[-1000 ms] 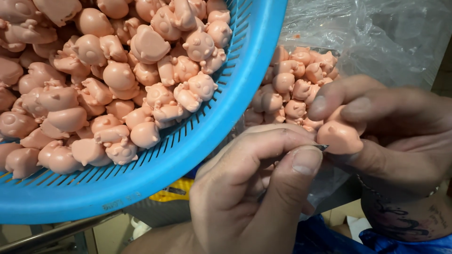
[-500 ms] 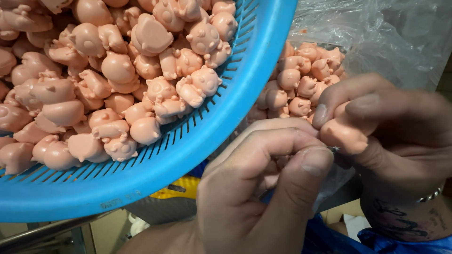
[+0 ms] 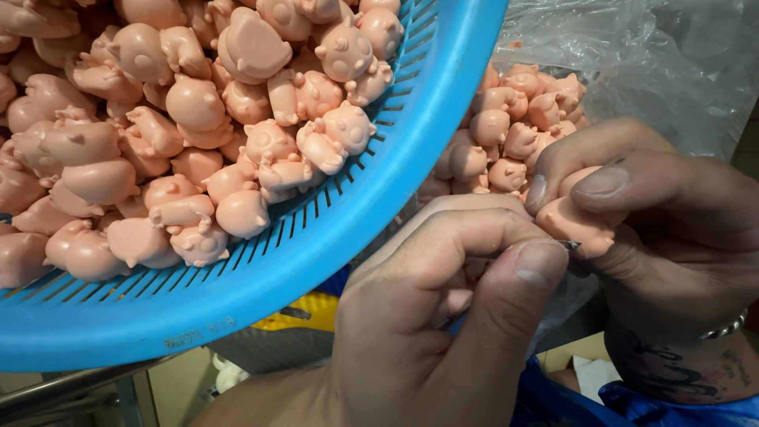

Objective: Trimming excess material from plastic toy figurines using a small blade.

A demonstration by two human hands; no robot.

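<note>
Two hands at work, near and right of centre: right hand (image 3: 672,229) clenched around one pink pig figurine (image 3: 575,221), thumb and forefinger pinching it from above; left hand (image 3: 451,292) closed on a thin metal blade tip (image 3: 571,246), only a sliver showing beside the thumbnail, the rest of the tool hidden in the fist. Blade edge touching the figurine's underside, right beside the gripping fingertips, so likely risks: a slip into a finger, a gouge in the soft pink surface, or the small piece popping free. One blue slotted basket (image 3: 371,205) to the left, heaped high, figurines too many to count, dozens at least; a nudge from the left knuckles could tip some over the rim. One clear plastic bag (image 3: 664,63) far right, with roughly twenty more showing. One bracelet (image 3: 723,326) at the right wrist
</note>
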